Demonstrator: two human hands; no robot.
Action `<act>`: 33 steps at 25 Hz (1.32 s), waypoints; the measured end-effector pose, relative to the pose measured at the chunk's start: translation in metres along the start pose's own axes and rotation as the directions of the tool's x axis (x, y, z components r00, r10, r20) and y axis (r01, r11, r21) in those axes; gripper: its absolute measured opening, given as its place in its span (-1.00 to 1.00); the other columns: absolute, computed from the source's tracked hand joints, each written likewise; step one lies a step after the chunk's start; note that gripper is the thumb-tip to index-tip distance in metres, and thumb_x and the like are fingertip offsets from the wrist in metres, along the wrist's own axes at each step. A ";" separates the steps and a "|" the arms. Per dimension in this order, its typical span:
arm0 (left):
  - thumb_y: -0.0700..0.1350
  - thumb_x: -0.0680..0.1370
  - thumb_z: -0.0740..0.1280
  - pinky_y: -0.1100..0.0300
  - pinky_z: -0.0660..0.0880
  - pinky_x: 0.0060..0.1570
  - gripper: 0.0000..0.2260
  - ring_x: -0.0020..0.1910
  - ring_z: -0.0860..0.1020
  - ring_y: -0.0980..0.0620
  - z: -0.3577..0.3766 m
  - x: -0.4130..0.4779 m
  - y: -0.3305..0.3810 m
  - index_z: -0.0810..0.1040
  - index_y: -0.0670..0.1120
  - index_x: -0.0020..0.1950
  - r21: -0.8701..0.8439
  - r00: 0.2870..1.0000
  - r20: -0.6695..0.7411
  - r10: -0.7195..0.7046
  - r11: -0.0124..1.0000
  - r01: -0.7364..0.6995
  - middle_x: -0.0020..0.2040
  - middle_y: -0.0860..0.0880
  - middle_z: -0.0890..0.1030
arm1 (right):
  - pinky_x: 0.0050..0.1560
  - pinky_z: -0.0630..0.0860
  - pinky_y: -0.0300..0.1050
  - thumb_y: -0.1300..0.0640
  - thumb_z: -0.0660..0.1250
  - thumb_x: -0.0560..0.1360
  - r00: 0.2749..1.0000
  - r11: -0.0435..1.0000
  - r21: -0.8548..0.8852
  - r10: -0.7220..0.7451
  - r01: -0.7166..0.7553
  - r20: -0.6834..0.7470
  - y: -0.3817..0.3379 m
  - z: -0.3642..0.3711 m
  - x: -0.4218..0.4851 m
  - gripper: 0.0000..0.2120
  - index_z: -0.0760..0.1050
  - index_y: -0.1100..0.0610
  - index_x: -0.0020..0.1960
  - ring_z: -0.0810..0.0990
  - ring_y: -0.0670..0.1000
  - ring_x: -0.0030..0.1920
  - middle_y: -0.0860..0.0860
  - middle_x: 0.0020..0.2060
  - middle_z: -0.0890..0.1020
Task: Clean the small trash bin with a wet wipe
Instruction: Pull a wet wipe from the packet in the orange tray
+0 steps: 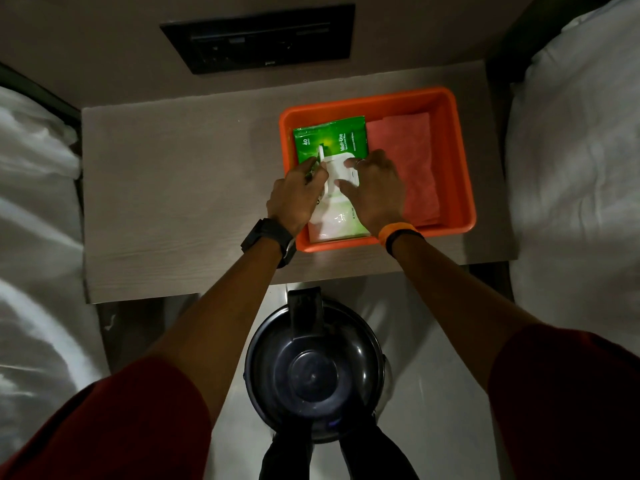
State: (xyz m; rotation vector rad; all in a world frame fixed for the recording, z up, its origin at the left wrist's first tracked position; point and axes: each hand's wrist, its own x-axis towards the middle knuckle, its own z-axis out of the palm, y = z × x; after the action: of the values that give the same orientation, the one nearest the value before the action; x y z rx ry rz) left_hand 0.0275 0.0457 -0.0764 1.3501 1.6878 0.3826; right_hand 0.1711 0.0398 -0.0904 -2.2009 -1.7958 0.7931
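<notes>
**Wipes pack handled above the bin**

Between two beds, a nightstand carries an orange tray. Inside it, a green wipes pack is pressed by the right hand, fingers spread flat, while its flap is pinched by the left hand. A small black trash bin is seen on the floor below.

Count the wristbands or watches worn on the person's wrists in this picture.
2: a black watch on the left wrist, and an orange band on the right wrist, beside the orange tub's near wall.
</notes>
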 end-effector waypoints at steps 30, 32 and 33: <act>0.01 0.59 0.29 -0.31 -0.07 0.54 -0.67 0.47 0.32 -0.22 0.028 -0.004 -0.004 0.58 -0.03 0.32 0.777 0.892 0.149 0.428 0.508 -0.373 0.39 -0.12 0.48 | -0.28 0.68 -0.16 0.36 0.40 0.49 0.959 0.696 0.696 0.282 -0.178 -0.037 0.029 0.002 -0.006 -0.62 0.54 0.26 0.30 0.70 0.16 -0.01 0.10 -0.02 0.61; 0.01 0.60 0.30 -0.19 0.05 0.56 -0.66 0.45 0.35 -0.19 0.024 -0.010 -0.001 0.56 -0.06 0.34 0.721 0.903 0.121 0.413 0.589 -0.366 0.37 -0.11 0.53 | -0.39 0.61 -0.31 0.35 0.43 0.48 0.941 0.651 0.729 0.337 -0.212 -0.027 0.029 -0.002 -0.013 -0.63 0.56 0.23 0.28 0.72 0.12 -0.07 0.12 -0.04 0.65; -0.01 0.61 0.30 -0.12 0.18 0.52 -0.68 0.41 0.39 -0.18 0.021 -0.015 0.000 0.57 -0.09 0.32 0.649 0.907 0.072 0.414 0.672 -0.358 0.33 -0.12 0.58 | -0.37 0.63 -0.29 0.34 0.44 0.48 0.935 0.633 0.742 0.352 -0.218 -0.026 0.027 -0.005 -0.019 -0.64 0.56 0.22 0.27 0.72 0.11 -0.08 0.14 -0.04 0.68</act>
State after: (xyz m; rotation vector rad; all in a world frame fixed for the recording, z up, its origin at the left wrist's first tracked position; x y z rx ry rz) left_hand 0.0441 0.0262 -0.0807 2.2659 1.6551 0.0670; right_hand 0.1944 0.0156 -0.0934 -1.9028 -0.7954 1.1034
